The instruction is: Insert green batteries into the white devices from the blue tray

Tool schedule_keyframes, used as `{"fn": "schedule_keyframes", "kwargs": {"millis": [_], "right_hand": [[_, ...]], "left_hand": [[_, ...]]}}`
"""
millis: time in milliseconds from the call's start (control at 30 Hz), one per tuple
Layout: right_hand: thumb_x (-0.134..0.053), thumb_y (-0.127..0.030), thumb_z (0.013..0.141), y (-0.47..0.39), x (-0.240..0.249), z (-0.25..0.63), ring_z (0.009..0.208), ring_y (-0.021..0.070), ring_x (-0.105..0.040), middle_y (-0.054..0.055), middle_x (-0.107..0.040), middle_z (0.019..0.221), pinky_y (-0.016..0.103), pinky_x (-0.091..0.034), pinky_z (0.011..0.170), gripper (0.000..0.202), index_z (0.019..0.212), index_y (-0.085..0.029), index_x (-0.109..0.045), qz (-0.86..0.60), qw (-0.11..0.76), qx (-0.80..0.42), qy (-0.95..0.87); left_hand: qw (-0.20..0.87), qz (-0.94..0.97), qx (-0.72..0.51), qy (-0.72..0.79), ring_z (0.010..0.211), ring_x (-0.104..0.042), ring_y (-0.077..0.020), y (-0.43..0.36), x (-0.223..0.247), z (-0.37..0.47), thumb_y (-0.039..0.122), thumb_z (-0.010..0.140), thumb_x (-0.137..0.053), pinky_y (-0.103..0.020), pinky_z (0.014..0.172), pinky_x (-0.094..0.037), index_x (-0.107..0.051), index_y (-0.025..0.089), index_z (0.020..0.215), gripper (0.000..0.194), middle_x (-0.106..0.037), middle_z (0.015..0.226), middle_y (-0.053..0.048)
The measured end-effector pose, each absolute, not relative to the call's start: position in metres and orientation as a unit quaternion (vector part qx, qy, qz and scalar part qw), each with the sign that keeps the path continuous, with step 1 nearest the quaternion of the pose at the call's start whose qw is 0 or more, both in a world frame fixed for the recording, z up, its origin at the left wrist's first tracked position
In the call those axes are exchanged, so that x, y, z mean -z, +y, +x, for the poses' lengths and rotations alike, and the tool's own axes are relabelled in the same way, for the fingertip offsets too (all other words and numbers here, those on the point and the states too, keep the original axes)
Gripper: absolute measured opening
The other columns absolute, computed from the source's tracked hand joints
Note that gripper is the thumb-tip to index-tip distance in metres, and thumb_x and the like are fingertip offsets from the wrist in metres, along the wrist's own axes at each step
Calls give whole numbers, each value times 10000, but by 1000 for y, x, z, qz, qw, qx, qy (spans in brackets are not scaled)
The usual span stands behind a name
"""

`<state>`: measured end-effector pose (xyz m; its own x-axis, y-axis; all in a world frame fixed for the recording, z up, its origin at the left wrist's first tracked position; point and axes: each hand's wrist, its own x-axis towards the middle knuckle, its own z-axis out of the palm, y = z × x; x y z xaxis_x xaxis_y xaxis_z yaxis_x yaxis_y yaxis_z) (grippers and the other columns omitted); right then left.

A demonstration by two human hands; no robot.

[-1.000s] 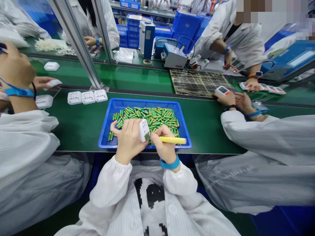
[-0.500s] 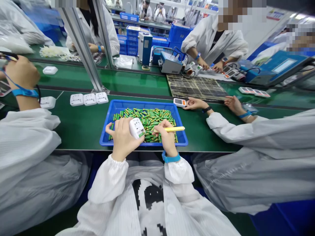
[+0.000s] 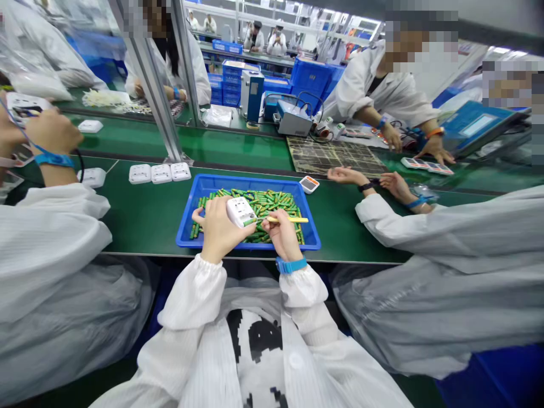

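Observation:
My left hand (image 3: 221, 229) grips a white plastic device (image 3: 241, 212) by its side, with the back facing up and a green battery (image 3: 250, 221) at its lower edge. My right hand (image 3: 281, 233) is closed around a yellow stick-like tool (image 3: 297, 219), whose thin tip points left at the battery end of the device. Whether the tip touches is too small to tell. Both hands are above a blue tray (image 3: 185, 226) filled with green and gold batteries (image 3: 276, 200).
Several white devices (image 3: 161, 173) lie left of the tray. Behind its right corner is a white and orange device (image 3: 309, 184). Co-workers' hands (image 3: 346, 175) are at right and left (image 3: 53, 133). A metal post (image 3: 164, 107) stands beyond the row.
The camera view has shifted a little. My right hand and the tool have come closer to the white device. A co-worker's hand at right has let go of the white and orange device.

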<state>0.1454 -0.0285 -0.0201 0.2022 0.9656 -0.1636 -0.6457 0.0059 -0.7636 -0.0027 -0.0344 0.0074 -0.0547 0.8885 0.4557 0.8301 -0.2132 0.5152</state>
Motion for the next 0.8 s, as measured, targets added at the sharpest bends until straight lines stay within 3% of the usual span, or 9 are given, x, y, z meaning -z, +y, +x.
{"fn": "schedule_keyframes", "kwargs": {"millis": [167,333,433,667,800], "right_hand": [[-570,-99,802,-7,23,143,497,75,-544,-25,-605,543,174,-501,532,190,651,-199,-513,-374,665,-640,-90],[-478,-60,861,4,20,152,443,72,-482,-43,-521,510,166,-459,457,272,634,-209,-457,-349,653,-670,-59],[-403,-48,897,6,7,161,434,64,-452,-55,-477,500,161,-439,445,309,633,-207,-431,-320,662,-676,-42],[-382,-78,925,23,-39,192,435,52,-469,-50,-542,544,146,-427,436,276,690,-206,-448,-302,692,-656,-23],[-400,-103,937,18,-50,203,355,44,-347,-92,-400,461,145,-345,373,319,641,-213,-352,-301,669,-678,-46]], "left_hand": [[-15,702,-322,635,1135,-520,-342,-10,-22,13,467,650,-736,-561,990,-271,-521,183,1115,586,-631,1144,-120],[-23,748,-295,594,1130,-506,-351,12,-32,22,472,640,-743,-581,996,-277,-518,163,1095,594,-617,1158,-139],[-37,780,-255,570,1153,-489,-356,27,-26,23,386,632,-740,-612,1020,-256,-532,155,1067,535,-611,1162,-150],[-51,794,-202,572,1191,-457,-372,55,-1,17,273,630,-726,-692,1066,-164,-553,123,1111,533,-595,1199,-199],[-8,785,-226,577,1246,-420,-397,74,-7,4,372,590,-788,-698,1098,-85,-561,160,1161,650,-606,1242,-188]]}}
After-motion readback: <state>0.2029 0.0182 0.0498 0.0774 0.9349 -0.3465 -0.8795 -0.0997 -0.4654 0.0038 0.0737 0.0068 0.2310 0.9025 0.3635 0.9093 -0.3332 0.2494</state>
